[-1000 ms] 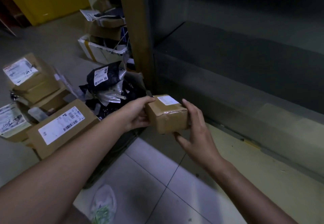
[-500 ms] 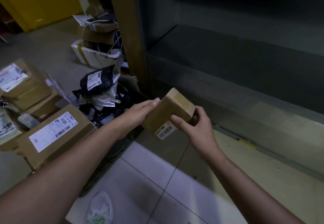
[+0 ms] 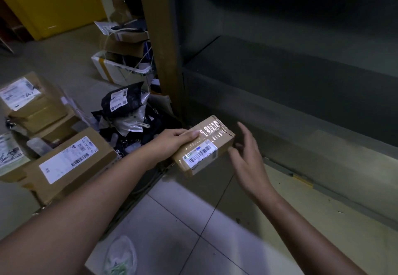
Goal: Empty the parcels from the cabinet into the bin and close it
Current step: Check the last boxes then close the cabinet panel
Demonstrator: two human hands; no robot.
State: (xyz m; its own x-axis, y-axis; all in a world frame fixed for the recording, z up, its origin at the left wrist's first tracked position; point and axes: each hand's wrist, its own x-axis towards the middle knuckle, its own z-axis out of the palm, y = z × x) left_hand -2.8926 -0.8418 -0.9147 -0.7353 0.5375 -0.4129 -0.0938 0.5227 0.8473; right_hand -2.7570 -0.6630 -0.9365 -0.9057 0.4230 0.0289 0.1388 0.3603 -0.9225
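Our left hand [image 3: 174, 143] grips the small taped parcel [image 3: 206, 143], fingers [image 3: 189, 133] laid across its top (barcode label facing us). Our right hand [image 3: 247, 158] is spread loose just right of it, holding nothing. The cabinet [image 3: 280, 76] shelf lies beyond the fingers, and labelled boxes [image 3: 71, 162] sit to their left.

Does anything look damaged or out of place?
The small brown cardboard parcel in the left hand has a dented, wrinkly-taped far end. A black plastic mailer bag lies slumped on a loose heap beside it.
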